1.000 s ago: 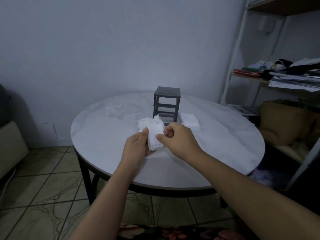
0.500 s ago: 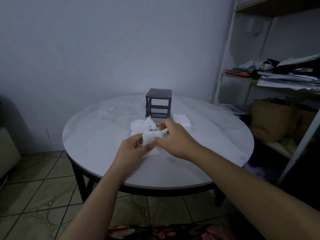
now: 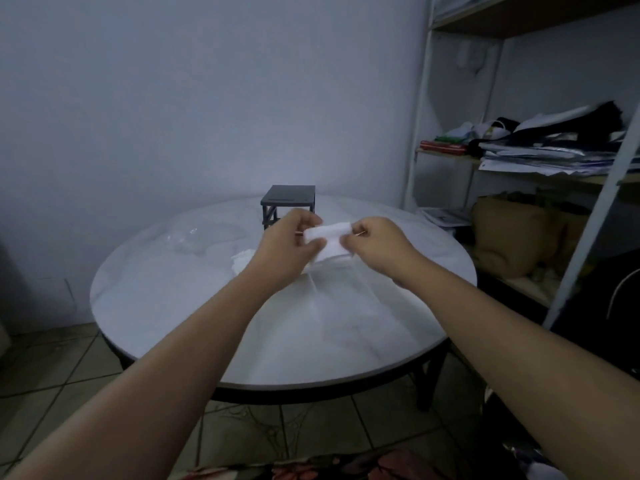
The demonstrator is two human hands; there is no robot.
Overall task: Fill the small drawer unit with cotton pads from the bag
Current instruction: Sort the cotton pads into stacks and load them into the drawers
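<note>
White cotton pads [image 3: 329, 239] form a small stack pinched between both hands above the round table [image 3: 173, 289]: the left hand [image 3: 289, 242] grips its left end, the right hand [image 3: 375, 242] its right. Just behind them stands the dark drawer unit [image 3: 287, 199]; the clear bag [image 3: 188, 239] lies to the left.

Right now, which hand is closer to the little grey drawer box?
Left. The left hand is straight in front of the drawer unit, covering its lower part; the right hand is off to its right. Both hands pinch the cotton pads.
</note>
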